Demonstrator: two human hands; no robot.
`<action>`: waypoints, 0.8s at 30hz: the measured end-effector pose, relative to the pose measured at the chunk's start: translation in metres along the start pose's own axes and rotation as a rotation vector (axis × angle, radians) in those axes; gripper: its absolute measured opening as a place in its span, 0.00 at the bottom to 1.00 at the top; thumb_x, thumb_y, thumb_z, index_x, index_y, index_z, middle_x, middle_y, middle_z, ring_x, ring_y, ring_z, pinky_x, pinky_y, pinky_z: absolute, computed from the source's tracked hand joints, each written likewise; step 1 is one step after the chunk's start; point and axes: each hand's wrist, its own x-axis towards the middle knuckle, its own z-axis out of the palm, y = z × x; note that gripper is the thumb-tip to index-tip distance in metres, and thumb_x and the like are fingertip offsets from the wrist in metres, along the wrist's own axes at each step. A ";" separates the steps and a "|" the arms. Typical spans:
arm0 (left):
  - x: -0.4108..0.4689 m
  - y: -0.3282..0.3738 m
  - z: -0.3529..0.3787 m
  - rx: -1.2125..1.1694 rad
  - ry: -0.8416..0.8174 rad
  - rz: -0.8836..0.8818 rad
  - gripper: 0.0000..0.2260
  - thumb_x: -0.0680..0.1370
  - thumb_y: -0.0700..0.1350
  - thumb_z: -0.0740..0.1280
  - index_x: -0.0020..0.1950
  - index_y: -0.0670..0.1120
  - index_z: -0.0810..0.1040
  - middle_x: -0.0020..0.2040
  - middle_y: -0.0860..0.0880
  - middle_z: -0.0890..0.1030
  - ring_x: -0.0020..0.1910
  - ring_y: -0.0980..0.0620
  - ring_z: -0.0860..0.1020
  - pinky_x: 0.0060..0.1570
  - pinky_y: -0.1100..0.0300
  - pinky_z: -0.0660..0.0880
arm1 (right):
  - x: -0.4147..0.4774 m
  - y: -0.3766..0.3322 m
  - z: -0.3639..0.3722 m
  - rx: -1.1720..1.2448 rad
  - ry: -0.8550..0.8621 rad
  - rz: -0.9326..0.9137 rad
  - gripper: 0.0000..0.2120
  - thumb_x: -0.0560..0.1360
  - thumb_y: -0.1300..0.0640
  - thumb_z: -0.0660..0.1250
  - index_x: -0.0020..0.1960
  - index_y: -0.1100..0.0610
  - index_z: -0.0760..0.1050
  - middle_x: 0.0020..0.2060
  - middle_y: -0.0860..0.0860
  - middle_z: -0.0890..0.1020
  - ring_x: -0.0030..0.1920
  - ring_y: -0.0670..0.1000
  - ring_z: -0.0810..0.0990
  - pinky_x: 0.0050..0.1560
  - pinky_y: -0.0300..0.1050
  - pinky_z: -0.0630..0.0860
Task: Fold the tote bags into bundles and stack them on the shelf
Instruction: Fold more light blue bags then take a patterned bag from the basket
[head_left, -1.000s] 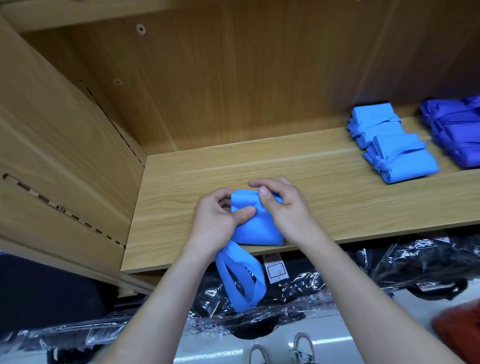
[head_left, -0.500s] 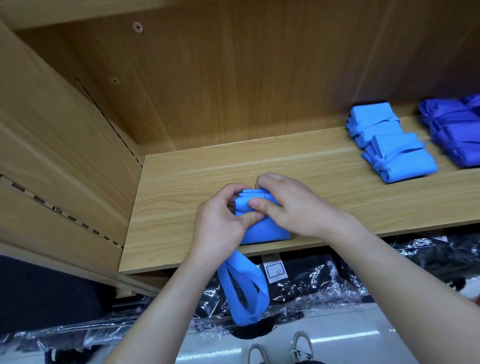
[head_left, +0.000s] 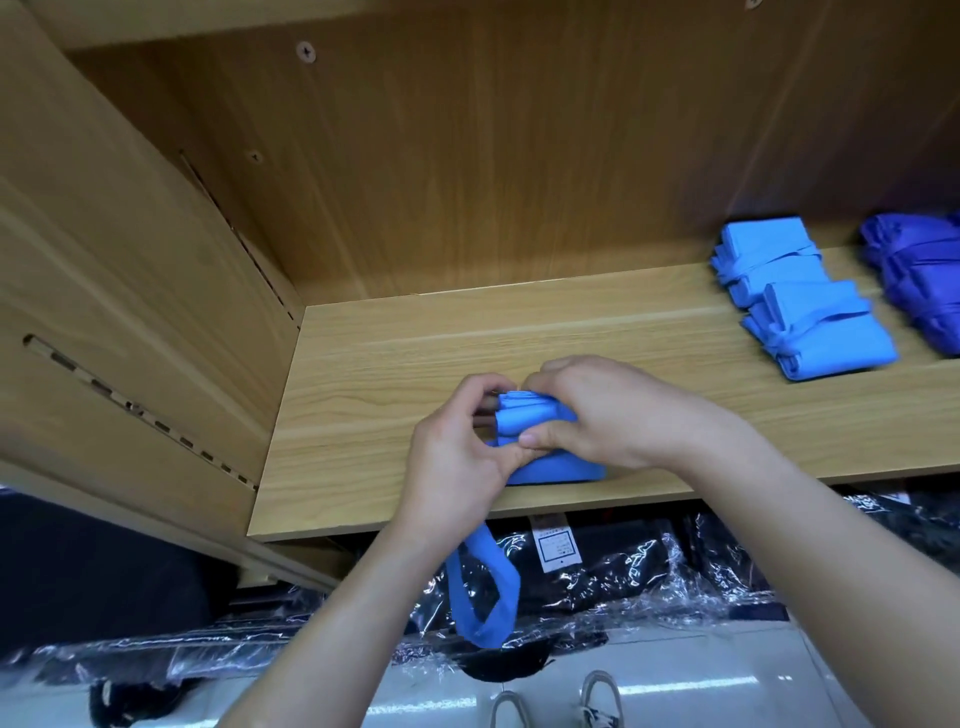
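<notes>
**Head view: both hands clamp a half-rolled blue tote bag at the shelf's front edge**

Head camera looks down onto a wooden shelf (head_left: 597, 332). At the shelf's left end stands a slotted side panel (head_left: 135, 291). The left hand (head_left: 457, 457) sits over the shelf's front edge, left of its middle, with thumb and fingers curled round the left end of a light blue tote bag (head_left: 558, 470). The bag lies on the shelf close to that front edge, folded into a thick roll. Its handle loop (head_left: 485, 631) hangs down past the front edge, below the left wrist. The right hand (head_left: 608, 415) comes over the bag from the right, fingers arched across the top of the roll and thumb pressed against its near side, so it grips the bag too. The two thumbs nearly meet.

Toward the shelf's right end, well apart from the hands, lie two tied light blue bundles (head_left: 821, 332), one behind the other and touching. Just beside them, at the shelf's far right, are darker purple bundles (head_left: 924, 280), cut off by the frame.

Below the shelf lie black goods in clear plastic wrap (head_left: 649, 571), and beneath those the toes of two shoes (head_left: 602, 701) on a pale floor.
</notes>
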 end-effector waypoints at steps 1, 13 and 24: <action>0.001 -0.004 -0.007 0.043 -0.057 -0.025 0.25 0.64 0.39 0.80 0.49 0.63 0.74 0.42 0.59 0.81 0.41 0.62 0.79 0.46 0.69 0.75 | -0.001 0.002 -0.001 0.000 0.015 -0.012 0.13 0.76 0.43 0.66 0.53 0.51 0.75 0.47 0.50 0.79 0.53 0.54 0.76 0.53 0.52 0.73; -0.014 -0.021 -0.106 -0.745 -0.131 -0.422 0.25 0.58 0.47 0.83 0.53 0.45 0.82 0.31 0.46 0.76 0.30 0.52 0.76 0.29 0.63 0.76 | -0.011 0.030 -0.007 -0.037 0.270 -0.069 0.08 0.76 0.51 0.64 0.48 0.55 0.73 0.42 0.45 0.76 0.50 0.54 0.75 0.48 0.49 0.70; -0.020 -0.003 -0.100 0.286 0.195 0.280 0.10 0.73 0.48 0.72 0.53 0.52 0.81 0.54 0.52 0.78 0.55 0.57 0.75 0.59 0.63 0.70 | -0.014 0.012 -0.017 -0.096 0.302 -0.080 0.06 0.76 0.53 0.66 0.52 0.53 0.73 0.44 0.50 0.79 0.51 0.56 0.76 0.47 0.50 0.70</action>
